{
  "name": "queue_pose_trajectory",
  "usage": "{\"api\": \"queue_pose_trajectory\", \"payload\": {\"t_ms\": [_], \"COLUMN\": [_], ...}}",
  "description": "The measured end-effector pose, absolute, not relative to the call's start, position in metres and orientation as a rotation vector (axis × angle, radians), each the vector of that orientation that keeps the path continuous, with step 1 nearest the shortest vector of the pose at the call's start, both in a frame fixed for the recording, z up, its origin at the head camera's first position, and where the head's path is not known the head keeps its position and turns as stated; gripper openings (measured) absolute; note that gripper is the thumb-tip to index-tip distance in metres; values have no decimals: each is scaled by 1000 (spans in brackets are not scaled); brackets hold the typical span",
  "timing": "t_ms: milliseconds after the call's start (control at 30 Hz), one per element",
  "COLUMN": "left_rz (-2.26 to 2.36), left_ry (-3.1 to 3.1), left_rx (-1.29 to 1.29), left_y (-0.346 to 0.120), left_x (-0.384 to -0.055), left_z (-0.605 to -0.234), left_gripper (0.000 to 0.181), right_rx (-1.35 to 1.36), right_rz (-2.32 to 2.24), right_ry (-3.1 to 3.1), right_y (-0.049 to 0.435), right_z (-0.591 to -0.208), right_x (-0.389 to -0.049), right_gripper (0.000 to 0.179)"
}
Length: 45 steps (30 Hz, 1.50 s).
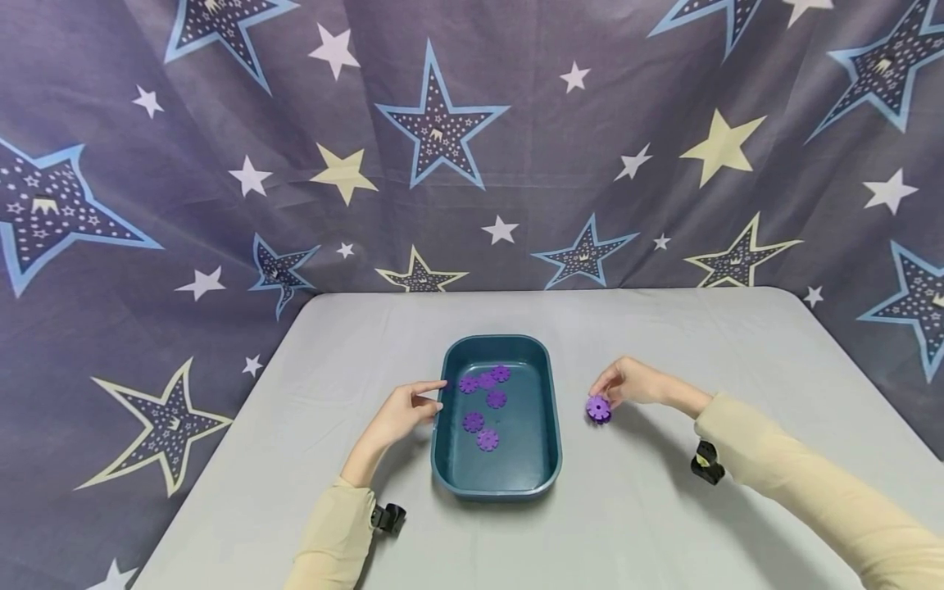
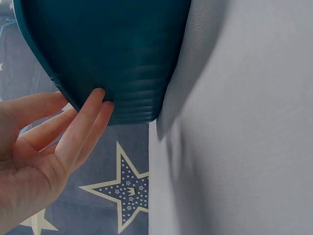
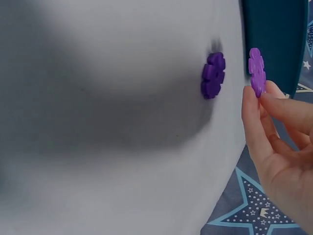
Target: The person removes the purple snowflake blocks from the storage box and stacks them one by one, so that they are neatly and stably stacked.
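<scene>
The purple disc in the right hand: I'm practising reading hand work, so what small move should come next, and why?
Probably carry the held disc left over the tray: the right hand pinches it above the table, similar discs lie inside that tray, and the left hand touches its side, which may help steady it.

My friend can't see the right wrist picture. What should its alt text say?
A right hand pinches a purple disc with a wavy edge between its fingertips. A darker disc lies apart on the pale table, and part of a teal tray and a starry cloth show beyond.
</scene>
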<state>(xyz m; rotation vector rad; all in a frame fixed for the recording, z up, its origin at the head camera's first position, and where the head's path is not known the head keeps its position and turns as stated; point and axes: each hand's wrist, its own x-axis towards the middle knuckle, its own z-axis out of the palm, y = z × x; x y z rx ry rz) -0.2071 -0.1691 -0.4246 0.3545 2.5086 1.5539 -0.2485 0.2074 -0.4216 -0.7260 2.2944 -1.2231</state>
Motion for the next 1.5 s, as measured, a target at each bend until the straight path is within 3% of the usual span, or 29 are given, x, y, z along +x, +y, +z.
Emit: {"api": "queue_pose_trajectory", "payload": {"t_ms": [1500], "left_rz": [1578], "left_ry": [2487], "left_rx": [370], "left_y": [-167], "left_x": [-202], "left_z": [-417], "left_gripper": [38], "right_rx": [-733], "right_rz": [-1158], "right_ry": [2404], "right_y": [207], "right_z": [-438], "right_x": [-247], "right_gripper": [16]}}
